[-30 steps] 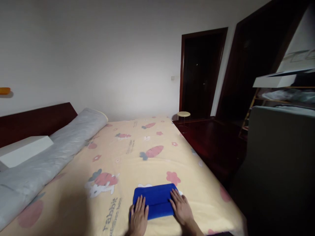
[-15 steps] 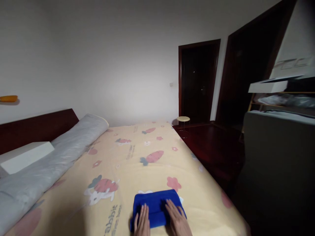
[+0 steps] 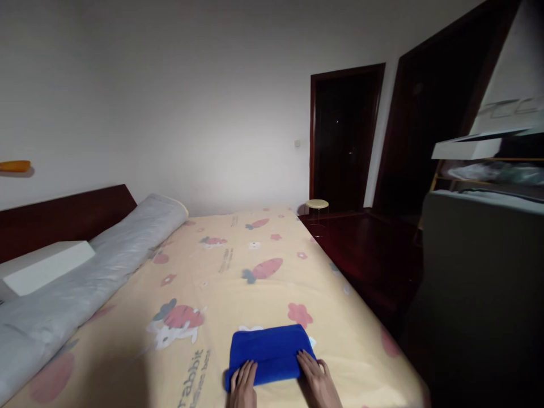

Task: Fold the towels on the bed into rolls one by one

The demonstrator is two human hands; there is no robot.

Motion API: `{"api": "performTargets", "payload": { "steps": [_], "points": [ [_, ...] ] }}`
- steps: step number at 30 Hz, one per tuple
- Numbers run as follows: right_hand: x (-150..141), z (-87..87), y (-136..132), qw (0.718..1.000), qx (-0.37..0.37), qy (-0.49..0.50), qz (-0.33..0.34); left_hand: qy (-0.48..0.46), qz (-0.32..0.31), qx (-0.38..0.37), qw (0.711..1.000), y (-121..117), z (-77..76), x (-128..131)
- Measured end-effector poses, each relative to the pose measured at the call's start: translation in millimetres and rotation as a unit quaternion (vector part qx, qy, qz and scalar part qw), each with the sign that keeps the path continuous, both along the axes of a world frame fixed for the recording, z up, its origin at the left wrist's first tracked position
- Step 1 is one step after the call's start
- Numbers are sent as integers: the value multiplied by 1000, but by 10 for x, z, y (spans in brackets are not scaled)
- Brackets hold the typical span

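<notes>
A folded blue cloth (image 3: 272, 348) lies flat on the bed in front of me, with a fold line running across its middle. My left hand (image 3: 243, 384) rests on its near left corner, fingers lightly bent on the fabric. On the near right corner lies my right hand (image 3: 317, 378), its fingers reaching over the cloth from the right side. Both palms face down, and neither hand visibly lifts the fabric. The left thumb is hidden.
The bed (image 3: 221, 289) wears a yellow sheet with carrots and rabbits. Along its left side lie a grey rolled quilt (image 3: 123, 249) and a white box (image 3: 51, 266). A round stool (image 3: 317, 204) stands beyond; a dark cabinet-like block (image 3: 480, 283) is at right.
Both hands have drawn back toward me, from the cloth's surface to its near corners. My right hand has also shifted slightly right. The cloth has hardly moved.
</notes>
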State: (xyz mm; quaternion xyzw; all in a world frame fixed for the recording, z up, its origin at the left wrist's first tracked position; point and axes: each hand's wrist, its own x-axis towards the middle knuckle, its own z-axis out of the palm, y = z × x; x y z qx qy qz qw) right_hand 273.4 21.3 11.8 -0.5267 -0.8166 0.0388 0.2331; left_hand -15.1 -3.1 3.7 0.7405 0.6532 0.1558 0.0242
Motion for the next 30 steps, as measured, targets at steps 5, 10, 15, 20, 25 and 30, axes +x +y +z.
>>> {"api": "performTargets", "payload": {
  "steps": [5,10,15,20,25,30],
  "points": [
    [-149,259,-45,999,-21,17,-23,-5,91,-48,995,26,135,150],
    [-229,513,-153,997,-63,18,-35,14,92,-58,994,-96,268,159],
    [-260,571,-153,994,-89,6,-64,-15,108,-96,989,-86,393,135],
    [-345,523,-147,996,-64,3,-62,-19,114,-82,990,-37,539,235],
    [-572,457,-176,991,-96,25,94,-28,14,-23,999,-73,406,461],
    [-666,472,-102,990,-105,32,86,-26,-32,-19,999,-36,319,460]
  ]
}}
